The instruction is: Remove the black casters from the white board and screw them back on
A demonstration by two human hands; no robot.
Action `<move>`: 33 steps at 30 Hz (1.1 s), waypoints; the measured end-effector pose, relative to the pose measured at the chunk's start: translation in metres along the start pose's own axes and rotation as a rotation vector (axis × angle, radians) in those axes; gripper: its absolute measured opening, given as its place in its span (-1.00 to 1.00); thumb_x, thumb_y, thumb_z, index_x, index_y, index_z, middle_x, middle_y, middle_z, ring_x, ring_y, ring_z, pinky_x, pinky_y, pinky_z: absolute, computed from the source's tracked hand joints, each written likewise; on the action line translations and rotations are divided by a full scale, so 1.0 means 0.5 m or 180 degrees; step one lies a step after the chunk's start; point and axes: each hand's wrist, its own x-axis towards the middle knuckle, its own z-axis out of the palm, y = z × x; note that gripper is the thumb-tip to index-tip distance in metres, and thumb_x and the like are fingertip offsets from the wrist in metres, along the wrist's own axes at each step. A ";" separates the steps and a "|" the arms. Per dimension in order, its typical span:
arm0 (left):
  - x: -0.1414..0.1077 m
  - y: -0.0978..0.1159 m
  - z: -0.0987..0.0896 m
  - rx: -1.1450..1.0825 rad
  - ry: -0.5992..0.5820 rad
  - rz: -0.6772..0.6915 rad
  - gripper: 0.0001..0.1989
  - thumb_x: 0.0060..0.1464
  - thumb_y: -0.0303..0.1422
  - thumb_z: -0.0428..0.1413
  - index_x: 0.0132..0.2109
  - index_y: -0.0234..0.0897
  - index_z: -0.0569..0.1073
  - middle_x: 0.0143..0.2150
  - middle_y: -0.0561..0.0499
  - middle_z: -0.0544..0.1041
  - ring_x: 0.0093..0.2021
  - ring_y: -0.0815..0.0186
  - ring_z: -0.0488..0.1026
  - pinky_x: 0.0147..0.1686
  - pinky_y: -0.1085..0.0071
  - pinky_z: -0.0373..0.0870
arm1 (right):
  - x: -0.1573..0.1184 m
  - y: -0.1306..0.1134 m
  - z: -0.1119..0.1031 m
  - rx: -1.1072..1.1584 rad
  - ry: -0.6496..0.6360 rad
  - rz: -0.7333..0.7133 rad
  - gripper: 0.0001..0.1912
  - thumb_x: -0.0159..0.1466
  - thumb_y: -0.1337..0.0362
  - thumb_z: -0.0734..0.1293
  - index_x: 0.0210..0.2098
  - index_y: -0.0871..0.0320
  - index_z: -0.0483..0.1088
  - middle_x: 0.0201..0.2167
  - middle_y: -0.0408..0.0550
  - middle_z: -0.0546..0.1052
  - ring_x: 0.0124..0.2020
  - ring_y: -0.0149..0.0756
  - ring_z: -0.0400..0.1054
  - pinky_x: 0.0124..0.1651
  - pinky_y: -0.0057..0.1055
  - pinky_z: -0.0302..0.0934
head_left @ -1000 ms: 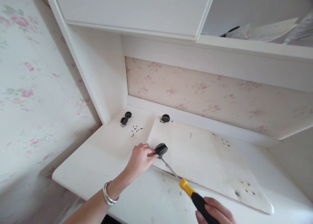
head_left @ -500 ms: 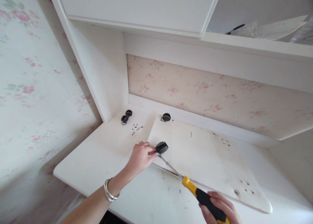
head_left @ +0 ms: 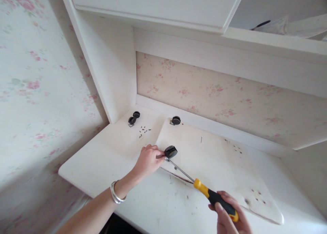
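My left hand (head_left: 151, 159) is closed on a black caster wheel (head_left: 170, 151) at the near left corner of a white board (head_left: 204, 162). In my right hand (head_left: 230, 210) is a yellow and black screwdriver (head_left: 214, 196), gripped by its handle. Its thin metal shaft runs up and left to the caster's metal plate, beside my left fingertips. Whether the tip sits in a screw is too small to tell. Another caster (head_left: 176, 120) stands at the board's far left corner.
Two loose casters (head_left: 134, 118) lie at the desk's back left, near several small screws (head_left: 144, 131). The board, with dark screw holes toward its right end, rests on a white desk (head_left: 99, 162). A white cabinet (head_left: 153, 5) overhangs the back; floral wallpaper (head_left: 33, 90) covers the left wall.
The view has shifted slightly. My right hand has changed its hold on the screwdriver handle, with the thumb now along it. My left hand stays on the caster.
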 end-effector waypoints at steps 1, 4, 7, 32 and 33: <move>-0.001 -0.001 0.001 -0.0009 0.0008 0.0004 -0.81 0.12 -0.31 0.11 -0.25 -0.02 0.64 -0.34 0.04 0.54 -0.16 0.19 0.42 -0.12 0.27 0.23 | 0.005 0.008 -0.006 0.0035 -0.0011 0.0054 -0.74 0.03 0.28 0.52 -0.27 0.15 0.51 -0.06 0.03 0.47 -0.15 -0.14 0.43 -0.35 -0.36 0.47; -0.002 -0.003 0.003 -0.0024 0.0039 0.0021 -0.80 0.13 -0.31 0.10 -0.24 -0.02 0.64 -0.33 0.03 0.55 -0.16 0.19 0.42 -0.10 0.25 0.22 | 0.016 0.026 -0.019 0.0094 0.0001 0.0126 -0.72 0.02 0.29 0.52 -0.26 0.16 0.52 -0.08 0.04 0.48 -0.13 -0.13 0.43 -0.35 -0.37 0.48; -0.002 -0.004 0.004 0.0011 0.0023 0.0030 -0.80 0.14 -0.30 0.09 -0.23 -0.02 0.64 -0.35 0.02 0.54 -0.18 0.18 0.42 -0.12 0.25 0.22 | 0.019 0.034 -0.025 0.0187 -0.0013 0.0195 -0.71 0.01 0.29 0.53 -0.25 0.16 0.52 -0.09 0.04 0.50 -0.11 -0.10 0.44 -0.33 -0.36 0.48; -0.003 -0.001 -0.001 0.0074 -0.0027 0.0007 -0.79 0.16 -0.28 0.08 -0.22 0.01 0.63 -0.35 0.02 0.51 -0.18 0.17 0.40 -0.15 0.26 0.20 | 0.006 0.038 -0.019 -0.0037 -0.0143 -0.0049 -0.75 0.07 0.28 0.50 -0.25 0.14 0.50 -0.08 0.02 0.50 -0.11 -0.06 0.45 -0.33 -0.26 0.48; -0.003 0.000 -0.002 0.0078 -0.0035 0.0006 -0.79 0.16 -0.27 0.08 -0.22 0.01 0.64 -0.35 0.02 0.51 -0.18 0.17 0.40 -0.15 0.26 0.20 | 0.004 0.033 -0.016 -0.0034 -0.0142 -0.0026 -0.75 0.06 0.28 0.51 -0.26 0.13 0.50 -0.07 0.02 0.49 -0.11 -0.06 0.44 -0.32 -0.27 0.48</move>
